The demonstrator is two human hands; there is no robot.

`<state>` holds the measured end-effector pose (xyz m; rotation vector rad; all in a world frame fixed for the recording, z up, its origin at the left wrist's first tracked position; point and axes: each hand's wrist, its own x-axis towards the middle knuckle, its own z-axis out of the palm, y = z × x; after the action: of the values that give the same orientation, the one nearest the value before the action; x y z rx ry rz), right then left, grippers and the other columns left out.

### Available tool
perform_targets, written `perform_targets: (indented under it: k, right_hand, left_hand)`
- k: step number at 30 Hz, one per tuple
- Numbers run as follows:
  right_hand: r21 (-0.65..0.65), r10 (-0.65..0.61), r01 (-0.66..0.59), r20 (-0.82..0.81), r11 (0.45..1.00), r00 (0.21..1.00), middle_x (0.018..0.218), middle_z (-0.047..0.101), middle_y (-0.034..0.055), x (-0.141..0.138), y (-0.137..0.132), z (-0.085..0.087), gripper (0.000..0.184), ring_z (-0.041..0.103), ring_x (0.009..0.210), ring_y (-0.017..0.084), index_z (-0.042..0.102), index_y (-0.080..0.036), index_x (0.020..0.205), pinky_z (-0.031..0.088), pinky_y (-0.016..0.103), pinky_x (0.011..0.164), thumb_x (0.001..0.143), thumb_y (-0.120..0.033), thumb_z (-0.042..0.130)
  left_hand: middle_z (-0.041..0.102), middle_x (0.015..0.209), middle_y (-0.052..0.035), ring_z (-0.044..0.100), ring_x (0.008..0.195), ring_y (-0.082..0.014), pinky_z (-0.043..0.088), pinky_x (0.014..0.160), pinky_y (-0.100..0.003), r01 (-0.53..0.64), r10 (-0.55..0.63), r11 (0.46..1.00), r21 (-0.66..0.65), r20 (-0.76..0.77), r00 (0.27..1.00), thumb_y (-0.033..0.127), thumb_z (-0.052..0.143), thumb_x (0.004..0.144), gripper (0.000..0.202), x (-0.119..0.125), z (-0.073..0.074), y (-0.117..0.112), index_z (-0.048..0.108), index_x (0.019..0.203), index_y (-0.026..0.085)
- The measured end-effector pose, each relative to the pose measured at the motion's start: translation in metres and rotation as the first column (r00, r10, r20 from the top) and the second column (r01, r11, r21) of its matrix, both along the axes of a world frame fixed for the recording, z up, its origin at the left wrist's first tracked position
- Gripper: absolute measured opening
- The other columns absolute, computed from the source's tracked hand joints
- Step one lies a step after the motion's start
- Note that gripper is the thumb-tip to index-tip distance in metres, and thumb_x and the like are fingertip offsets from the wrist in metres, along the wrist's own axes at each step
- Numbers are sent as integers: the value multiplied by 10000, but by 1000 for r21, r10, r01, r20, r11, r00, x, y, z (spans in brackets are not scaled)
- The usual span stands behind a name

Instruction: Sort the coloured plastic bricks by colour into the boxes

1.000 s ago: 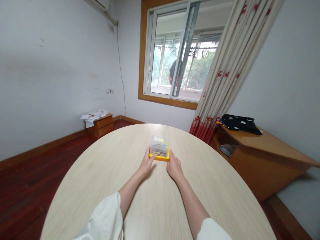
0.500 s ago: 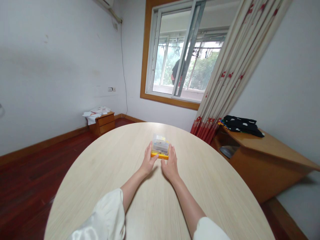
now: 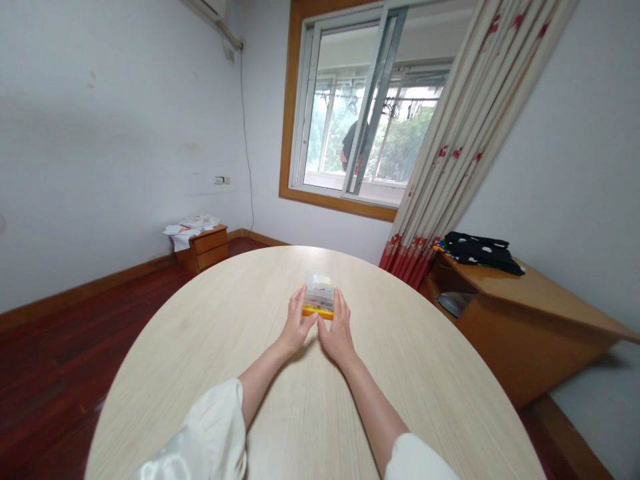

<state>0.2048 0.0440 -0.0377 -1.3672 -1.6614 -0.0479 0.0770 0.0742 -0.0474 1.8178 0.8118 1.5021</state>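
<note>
A small clear plastic case [image 3: 319, 298] with a yellow front edge rests near the middle of the round, pale wood table [image 3: 210, 333]. Its contents look greyish and are too small to name. A clear panel rises at its far side. My left hand [image 3: 297, 321] grips the case's left side, fingers along it and thumb at the front. On the opposite side my right hand [image 3: 339, 330] holds it the same way, with its thumb near the front edge. Both thumbs almost meet there.
A wooden desk [image 3: 505, 333] with dark folded cloth [image 3: 483, 252] on top stands to the right. At the back left, papers [image 3: 193, 227] lie on a small drawer cabinet [image 3: 210, 248]. A curtain [image 3: 450, 160] hangs beside the window [image 3: 345, 107].
The right hand has shifted slightly left against the case, and its thumb sits closer to the left thumb. The camera view has moved a little.
</note>
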Motion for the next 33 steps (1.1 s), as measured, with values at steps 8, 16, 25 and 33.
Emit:
perform_targets:
  k: [8,16,25,33]
  right_hand:
    - [-15,3,-4,-35,1000,999,1463,253,142,1,1,-3,738,235,1335,260,80,-187,1457,274,501,1063,837,-309,463]
    - [-43,-49,43,-159,998,986,1401,339,120,3,14,0,746,308,1279,258,162,-224,1436,282,489,1049,770,-257,497]
    - [1,-53,54,-197,999,979,1338,397,118,4,13,8,568,306,1276,254,368,-213,1316,269,477,1053,764,-260,495]
    - [63,0,29,-418,998,908,1259,470,120,-13,-3,20,456,428,1185,232,446,-204,1164,387,432,980,771,-400,567]
  left_hand:
    - [218,1426,-123,164,1370,-262,119,1127,-462,-25,27,999,26,-67,997,430,497,846,630,0,0,-3,285,1406,236]
    - [213,1414,-130,169,1363,-270,138,1118,-476,-70,73,997,45,-57,996,426,503,840,645,1,0,-3,273,1410,229]
    - [230,1394,-116,190,1353,-264,145,1119,-472,-62,64,997,39,-51,997,392,514,831,586,0,2,-5,344,1371,238]
    - [336,1375,-144,283,1316,-275,212,1097,-477,-109,112,982,156,-14,994,350,508,829,524,-5,14,-19,374,1311,191]
